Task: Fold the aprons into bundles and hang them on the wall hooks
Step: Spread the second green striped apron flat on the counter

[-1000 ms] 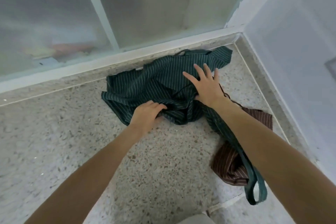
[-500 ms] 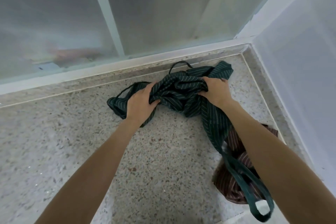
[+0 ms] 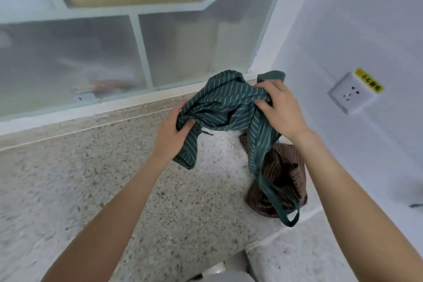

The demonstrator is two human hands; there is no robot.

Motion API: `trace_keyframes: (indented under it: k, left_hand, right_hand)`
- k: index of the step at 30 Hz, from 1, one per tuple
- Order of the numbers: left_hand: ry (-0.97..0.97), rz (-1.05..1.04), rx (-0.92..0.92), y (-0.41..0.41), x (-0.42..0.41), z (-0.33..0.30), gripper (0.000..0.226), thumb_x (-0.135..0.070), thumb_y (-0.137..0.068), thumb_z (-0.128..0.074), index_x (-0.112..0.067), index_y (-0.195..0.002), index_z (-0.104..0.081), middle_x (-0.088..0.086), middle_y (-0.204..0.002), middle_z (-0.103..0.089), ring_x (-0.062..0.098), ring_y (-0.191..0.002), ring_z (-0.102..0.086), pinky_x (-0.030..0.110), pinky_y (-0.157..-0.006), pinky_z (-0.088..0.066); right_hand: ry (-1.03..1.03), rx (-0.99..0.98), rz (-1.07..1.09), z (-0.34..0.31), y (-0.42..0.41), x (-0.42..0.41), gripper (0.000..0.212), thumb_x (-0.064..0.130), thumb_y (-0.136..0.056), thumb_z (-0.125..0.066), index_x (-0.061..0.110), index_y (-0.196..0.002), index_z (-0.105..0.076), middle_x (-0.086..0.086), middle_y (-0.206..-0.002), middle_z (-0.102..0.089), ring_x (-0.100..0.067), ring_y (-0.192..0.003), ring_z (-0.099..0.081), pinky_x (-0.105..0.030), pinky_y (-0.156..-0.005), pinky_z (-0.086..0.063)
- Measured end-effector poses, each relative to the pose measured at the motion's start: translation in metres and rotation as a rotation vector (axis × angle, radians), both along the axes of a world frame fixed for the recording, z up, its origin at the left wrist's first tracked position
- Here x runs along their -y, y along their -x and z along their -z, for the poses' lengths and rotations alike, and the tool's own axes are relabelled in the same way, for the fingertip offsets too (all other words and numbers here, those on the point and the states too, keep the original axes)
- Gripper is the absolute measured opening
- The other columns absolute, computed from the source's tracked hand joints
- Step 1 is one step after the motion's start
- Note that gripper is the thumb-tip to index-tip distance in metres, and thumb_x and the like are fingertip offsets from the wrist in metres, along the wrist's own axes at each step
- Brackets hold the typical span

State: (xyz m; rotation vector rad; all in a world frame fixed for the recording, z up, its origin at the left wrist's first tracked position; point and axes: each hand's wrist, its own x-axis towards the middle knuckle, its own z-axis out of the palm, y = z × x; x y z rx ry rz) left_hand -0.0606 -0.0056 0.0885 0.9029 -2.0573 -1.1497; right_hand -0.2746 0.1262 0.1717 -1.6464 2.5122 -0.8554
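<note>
brown apron (image 3: 281, 181) partly hidden, shelf contents blurred

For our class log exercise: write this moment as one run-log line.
left hand: grips green apron | right hand: grips green apron | brown apron: on floor | bundle: unfinished

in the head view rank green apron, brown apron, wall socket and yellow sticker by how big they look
1. green apron
2. brown apron, partly hidden beneath the green one
3. wall socket
4. yellow sticker
</note>
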Motion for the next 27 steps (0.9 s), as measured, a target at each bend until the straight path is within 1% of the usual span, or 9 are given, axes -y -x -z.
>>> trace_keyframes:
  k: [3,7,11,13,14,16,18,24,27]
  left_hand:
    - [-0.049,-0.022,-0.081,-0.029,-0.026,-0.018,0.039,-0.025,-0.095,-0.052,-0.032,-0.132,-0.043,-0.017,-0.108,-0.057,-0.007,-0.086,-0.055,0.016,-0.073,-0.045]
    - [-0.058,-0.100,-0.100,-0.087,-0.071,-0.030,0.033,-0.030,-0.097,-0.047,-0.036,-0.129,-0.043,-0.021,-0.108,-0.056,-0.019,-0.083,-0.052,0.004,-0.067,-0.042]
    - [-0.008,-0.170,-0.029,-0.172,-0.106,-0.024,0.029,-0.028,-0.098,-0.044,-0.036,-0.126,-0.046,-0.019,-0.112,-0.058,-0.007,-0.096,-0.056,0.013,-0.080,-0.045]
    - [0.024,-0.248,0.020,-0.214,-0.114,-0.017,0.027,-0.025,-0.099,-0.044,-0.028,-0.124,-0.053,-0.011,-0.118,-0.058,0.006,-0.108,-0.053,0.019,-0.090,-0.042]
    - [0.042,-0.292,0.045,-0.240,-0.118,-0.015,0.026,-0.023,-0.099,-0.045,-0.025,-0.121,-0.056,-0.009,-0.118,-0.058,0.007,-0.109,-0.052,0.015,-0.089,-0.040]
    - [0.083,-0.334,0.090,-0.275,-0.121,-0.015,0.024,-0.018,-0.097,-0.047,-0.022,-0.117,-0.061,-0.008,-0.114,-0.061,0.006,-0.104,-0.053,0.002,-0.082,-0.037]
    - [0.122,-0.352,0.113,-0.305,-0.116,-0.018,0.022,-0.015,-0.095,-0.051,-0.020,-0.113,-0.064,-0.005,-0.108,-0.064,0.010,-0.099,-0.058,0.002,-0.077,-0.039]
    - [0.169,-0.418,0.130,-0.334,-0.086,-0.022,0.017,-0.008,-0.088,-0.062,-0.021,-0.097,-0.068,-0.007,-0.099,-0.065,0.007,-0.091,-0.056,-0.003,-0.077,-0.035]
    - [0.195,-0.445,0.122,-0.348,-0.061,-0.019,0.026,0.000,-0.083,-0.065,-0.025,-0.087,-0.065,-0.003,-0.095,-0.067,0.010,-0.087,-0.060,0.008,-0.081,-0.044]
  right_hand:
    - [-0.004,0.051,-0.034,-0.017,-0.033,-0.027,0.031,0.032,-0.091,-0.056,0.019,-0.119,-0.056,-0.002,-0.111,-0.064,-0.018,-0.097,-0.058,-0.025,-0.076,-0.037]
    - [-0.014,0.153,-0.090,-0.019,-0.091,-0.060,0.037,0.045,-0.090,-0.054,0.019,-0.118,-0.055,-0.002,-0.100,-0.067,-0.019,-0.086,-0.061,-0.033,-0.075,-0.047]
    - [-0.063,0.249,-0.218,0.005,-0.157,-0.075,0.037,0.044,-0.093,-0.049,0.021,-0.122,-0.050,-0.011,-0.088,-0.067,-0.024,-0.072,-0.062,-0.033,-0.065,-0.046]
    - [-0.114,0.253,-0.284,0.016,-0.189,-0.076,0.038,0.041,-0.094,-0.049,0.019,-0.126,-0.049,-0.011,-0.093,-0.067,-0.023,-0.074,-0.062,-0.031,-0.063,-0.043]
    - [-0.139,0.258,-0.324,0.022,-0.209,-0.075,0.039,0.039,-0.094,-0.050,0.019,-0.127,-0.049,-0.009,-0.098,-0.067,-0.022,-0.079,-0.062,-0.030,-0.065,-0.043]
    - [-0.168,0.257,-0.373,0.029,-0.234,-0.074,0.038,0.036,-0.094,-0.052,0.019,-0.128,-0.050,-0.004,-0.112,-0.064,-0.022,-0.095,-0.061,-0.027,-0.073,-0.043]
    - [-0.163,0.252,-0.406,0.032,-0.258,-0.066,0.037,0.032,-0.093,-0.055,0.020,-0.128,-0.051,-0.002,-0.118,-0.062,-0.020,-0.105,-0.058,-0.024,-0.080,-0.041]
    - [-0.164,0.291,-0.406,0.034,-0.283,-0.035,0.052,0.030,-0.081,-0.071,0.025,-0.129,-0.051,0.002,-0.111,-0.060,-0.012,-0.099,-0.055,-0.021,-0.085,-0.038]
    - [-0.160,0.162,-0.437,0.035,-0.293,-0.011,0.059,0.031,-0.078,-0.074,0.021,-0.132,-0.049,0.000,-0.118,-0.058,-0.015,-0.108,-0.054,-0.022,-0.088,-0.039]
